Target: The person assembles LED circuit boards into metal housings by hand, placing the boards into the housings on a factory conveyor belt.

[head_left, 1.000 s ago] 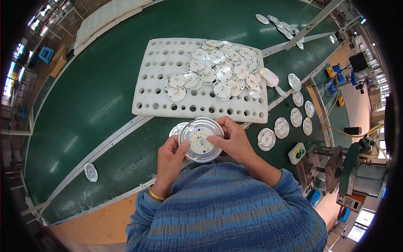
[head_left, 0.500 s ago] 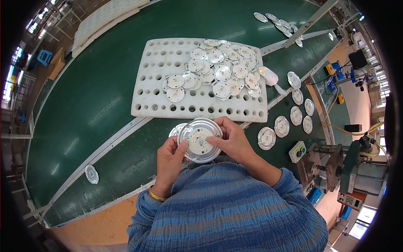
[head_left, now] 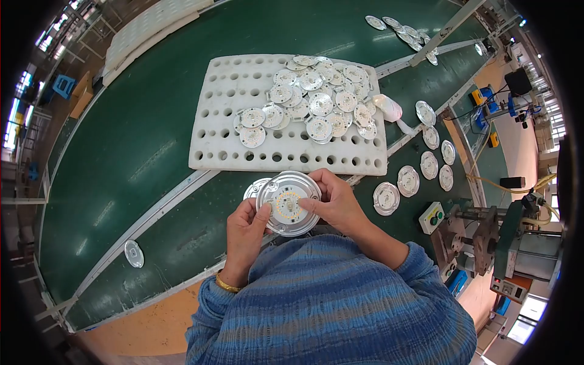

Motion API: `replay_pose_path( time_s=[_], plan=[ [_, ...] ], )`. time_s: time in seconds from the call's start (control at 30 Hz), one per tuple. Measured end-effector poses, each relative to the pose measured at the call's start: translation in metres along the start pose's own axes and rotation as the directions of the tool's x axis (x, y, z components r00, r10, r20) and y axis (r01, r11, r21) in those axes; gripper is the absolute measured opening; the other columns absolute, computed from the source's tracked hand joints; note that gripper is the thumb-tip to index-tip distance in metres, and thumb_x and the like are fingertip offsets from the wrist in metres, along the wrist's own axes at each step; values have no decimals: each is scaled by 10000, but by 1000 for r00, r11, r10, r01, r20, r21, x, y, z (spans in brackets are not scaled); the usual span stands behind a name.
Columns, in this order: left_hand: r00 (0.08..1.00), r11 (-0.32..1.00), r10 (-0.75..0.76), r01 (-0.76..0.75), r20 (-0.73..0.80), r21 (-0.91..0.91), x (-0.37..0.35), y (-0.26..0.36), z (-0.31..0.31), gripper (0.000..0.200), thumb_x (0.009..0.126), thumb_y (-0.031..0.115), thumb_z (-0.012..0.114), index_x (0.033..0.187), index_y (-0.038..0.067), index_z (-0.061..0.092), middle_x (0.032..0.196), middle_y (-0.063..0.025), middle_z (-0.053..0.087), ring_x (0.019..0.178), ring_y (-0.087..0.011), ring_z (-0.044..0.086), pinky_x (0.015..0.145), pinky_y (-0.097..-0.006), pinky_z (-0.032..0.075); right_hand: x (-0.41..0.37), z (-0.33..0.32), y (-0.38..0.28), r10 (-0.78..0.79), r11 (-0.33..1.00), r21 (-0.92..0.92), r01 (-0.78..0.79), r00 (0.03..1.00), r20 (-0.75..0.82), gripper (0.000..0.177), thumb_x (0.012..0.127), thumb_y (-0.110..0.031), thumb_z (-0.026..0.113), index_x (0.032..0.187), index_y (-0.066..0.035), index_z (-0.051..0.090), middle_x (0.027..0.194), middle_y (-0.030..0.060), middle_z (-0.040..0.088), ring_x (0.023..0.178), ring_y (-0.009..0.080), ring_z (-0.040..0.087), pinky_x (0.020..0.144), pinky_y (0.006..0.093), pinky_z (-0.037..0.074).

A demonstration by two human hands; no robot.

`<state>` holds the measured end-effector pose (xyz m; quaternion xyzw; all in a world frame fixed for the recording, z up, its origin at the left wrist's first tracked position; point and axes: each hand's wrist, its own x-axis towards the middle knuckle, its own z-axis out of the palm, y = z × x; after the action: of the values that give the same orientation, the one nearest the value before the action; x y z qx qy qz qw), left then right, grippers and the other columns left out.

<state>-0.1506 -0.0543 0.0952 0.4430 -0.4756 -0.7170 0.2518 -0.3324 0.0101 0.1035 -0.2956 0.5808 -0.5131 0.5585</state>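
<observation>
Both my hands hold a round metal disc [head_left: 288,219] with a ring of yellow dots at its centre. My left hand [head_left: 246,231] grips its left edge, thumb on the face. My right hand [head_left: 336,204] has the right edge, with its thumb near the centre. Partly hidden behind the held disc is another metal disc [head_left: 252,187]. Just beyond my hands, a pile of thin round boards [head_left: 320,104] rests on a white foam tray [head_left: 243,149] with rows of holes.
Several metal discs [head_left: 408,181] lie to the right. Beside the tray is a white bottle [head_left: 389,108]. A control box with a green button [head_left: 432,218] and a machine [head_left: 477,240] stand at the right. One disc [head_left: 134,253] lies far left. More foam trays [head_left: 152,33] sit at the back left.
The view has shifted very slightly. Both hands keep their hold on the disc, with almost no movement.
</observation>
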Motion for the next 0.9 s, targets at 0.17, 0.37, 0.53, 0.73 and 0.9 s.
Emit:
replay_pose_path(
  time_s=[0.17,0.37,0.53,0.73,0.9],
  plan=[
    [1000,1000,-5,5,12,-17,-1,1,0,153,894,142,540,936,-3,568,789,-8,605,648,-28,528,521,-168,424,-1,0,0,5,1000,-25,-5,1000,-11,323,747,-21,645,1009,32,464,939,85,585,840,92,551,711,233,466],
    [1000,1000,-5,5,7,-23,0,-2,-1,148,894,138,538,936,-1,567,788,-10,604,645,-27,528,520,-167,424,1,-1,5,-30,997,-69,30,1000,5,352,780,-78,669,1052,14,466,929,66,596,813,80,581,694,220,488],
    [1000,1000,-2,2,6,-16,0,-2,-2,151,895,142,539,935,-2,566,786,-9,602,638,-28,526,514,-166,424,2,-1,8,-45,996,-82,45,999,6,354,781,-77,669,1055,15,464,932,69,597,817,82,580,697,220,486],
    [1000,1000,-5,5,-6,-12,1,-1,-2,156,894,148,541,928,-2,565,777,-8,598,636,-26,523,511,-168,426,3,0,5,-18,999,-31,18,1000,6,345,772,-59,662,1044,17,463,933,74,596,827,85,570,707,224,479],
    [1000,1000,-1,1,-3,1,2,-1,-2,150,894,150,542,907,3,563,767,-3,593,634,-23,518,509,-169,426,3,1,0,8,1000,-5,-8,1000,-1,317,750,-19,643,1010,24,466,935,83,593,841,89,551,719,230,463]
  ],
)
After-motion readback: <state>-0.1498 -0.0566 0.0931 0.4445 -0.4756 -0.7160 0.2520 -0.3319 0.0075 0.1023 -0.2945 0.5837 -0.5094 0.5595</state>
